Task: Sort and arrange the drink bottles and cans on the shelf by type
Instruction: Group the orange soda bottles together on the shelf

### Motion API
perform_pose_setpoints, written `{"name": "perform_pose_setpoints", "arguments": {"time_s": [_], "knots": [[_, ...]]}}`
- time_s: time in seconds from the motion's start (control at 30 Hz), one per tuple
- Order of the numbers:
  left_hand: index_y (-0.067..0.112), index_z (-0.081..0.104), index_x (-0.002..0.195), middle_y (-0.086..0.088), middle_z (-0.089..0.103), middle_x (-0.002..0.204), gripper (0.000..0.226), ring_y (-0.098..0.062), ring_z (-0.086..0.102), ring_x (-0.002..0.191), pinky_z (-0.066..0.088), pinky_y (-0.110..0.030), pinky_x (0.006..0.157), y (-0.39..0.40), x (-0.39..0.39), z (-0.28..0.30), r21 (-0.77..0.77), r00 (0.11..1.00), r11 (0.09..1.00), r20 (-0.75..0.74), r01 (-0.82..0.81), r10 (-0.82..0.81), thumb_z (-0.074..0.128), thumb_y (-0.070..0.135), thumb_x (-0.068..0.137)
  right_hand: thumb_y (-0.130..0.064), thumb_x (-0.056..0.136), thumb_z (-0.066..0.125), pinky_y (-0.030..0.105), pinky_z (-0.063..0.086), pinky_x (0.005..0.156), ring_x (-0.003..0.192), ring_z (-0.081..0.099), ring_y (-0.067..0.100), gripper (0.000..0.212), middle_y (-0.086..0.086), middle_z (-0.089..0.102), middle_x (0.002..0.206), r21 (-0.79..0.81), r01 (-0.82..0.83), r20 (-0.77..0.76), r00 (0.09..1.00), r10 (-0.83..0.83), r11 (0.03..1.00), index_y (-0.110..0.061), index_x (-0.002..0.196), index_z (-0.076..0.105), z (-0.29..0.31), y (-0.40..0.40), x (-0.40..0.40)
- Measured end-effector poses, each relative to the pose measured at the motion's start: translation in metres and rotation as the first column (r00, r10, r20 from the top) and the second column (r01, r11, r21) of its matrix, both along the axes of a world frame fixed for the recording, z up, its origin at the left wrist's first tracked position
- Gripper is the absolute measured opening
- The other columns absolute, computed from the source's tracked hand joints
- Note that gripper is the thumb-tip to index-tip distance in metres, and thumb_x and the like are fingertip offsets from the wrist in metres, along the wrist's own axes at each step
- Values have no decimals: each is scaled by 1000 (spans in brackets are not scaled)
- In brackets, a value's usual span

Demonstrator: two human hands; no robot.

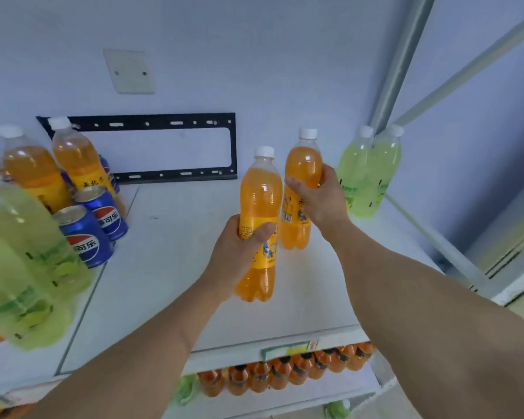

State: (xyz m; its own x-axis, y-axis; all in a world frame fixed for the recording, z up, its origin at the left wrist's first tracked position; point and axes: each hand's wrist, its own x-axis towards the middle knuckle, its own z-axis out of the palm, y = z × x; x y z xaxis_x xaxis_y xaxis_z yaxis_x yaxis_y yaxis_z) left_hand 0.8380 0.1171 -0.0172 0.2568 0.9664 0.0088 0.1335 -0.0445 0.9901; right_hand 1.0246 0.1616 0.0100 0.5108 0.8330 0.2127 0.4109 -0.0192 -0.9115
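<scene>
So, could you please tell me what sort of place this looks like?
Probably a small shop or a mock retail display: a white shelf with a price label strip on its front edge, and rows of orange bottles on the tier below.

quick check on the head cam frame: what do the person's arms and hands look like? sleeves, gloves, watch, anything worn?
Both forearms are bare for all of their visible length; no sleeve edge enters the frame. The left hand and right hand are bare too: no gloves. No watch, band or ring shows on the visible sides of the wrists and fingers. No tape, markers or cables are on either arm.
</scene>
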Motion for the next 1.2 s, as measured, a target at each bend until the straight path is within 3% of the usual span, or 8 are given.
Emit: {"name": "perform_pose_setpoints", "arguments": {"time_s": [0.3,0.53,0.63,0.77,0.87,0.97,1.07,1.2], "knots": [[33,49,120,13,64,105,68,-7,65,90,47,-20,63,62,28,0,-6,995,995,-32,-98,98,59,70,64,-56,72,77,46,53,92,107,61,21,87,-3,59,124,-31,-82,-61,995,80,996,-27,142,35,-14,62,21],[30,46,127,10,62,112,58,-11,64,98,54,-28,74,83,40,-14,-2,986,986,-17,-168,168,65,58,80,-46,80,77,23,45,72,100,58,16,81,-5,57,120,-4,-113,-34,993,113,994,-25,144,33,-19,68,27],[32,43,125,13,60,110,56,-10,62,99,52,-30,78,90,48,-15,50,978,977,-18,-209,210,67,56,81,-45,78,78,25,45,76,97,58,14,79,-9,58,113,-15,-143,-4,990,143,990,-27,142,36,-25,60,32],[31,39,131,10,55,117,63,-13,57,105,48,-31,82,101,58,-12,142,962,958,-83,-248,262,67,57,80,-45,75,81,15,40,74,100,55,5,79,-12,58,118,-139,-230,19,972,234,963,-26,140,41,-37,39,37],[28,38,137,10,52,122,66,-15,55,108,49,-34,88,109,62,-10,168,956,956,-133,-240,263,66,53,83,-61,79,68,29,43,86,117,55,16,76,-5,54,135,-390,-190,154,951,267,901,-24,140,43,-49,21,40],[28,38,139,13,51,120,65,-13,53,107,48,-33,89,114,65,-10,169,957,960,-149,-221,247,66,52,85,-60,91,46,36,48,88,113,57,24,55,0,57,126,-586,-23,486,790,375,810,-21,128,53,-59,6,44],[29,38,141,10,53,129,67,-14,53,112,49,-37,95,119,63,-14,139,960,970,-167,-201,223,67,51,84,-50,96,38,33,45,80,105,57,25,44,3,59,112,-599,9,667,559,493,801,-17,116,60,-67,-5,45],[28,40,142,5,54,137,70,-20,54,122,48,-47,101,130,56,-17,104,967,978,-167,-178,194,70,50,83,-45,98,37,30,39,72,99,57,24,41,3,59,106,-568,-1,718,488,496,823,-16,112,62,-71,-8,46]]}}
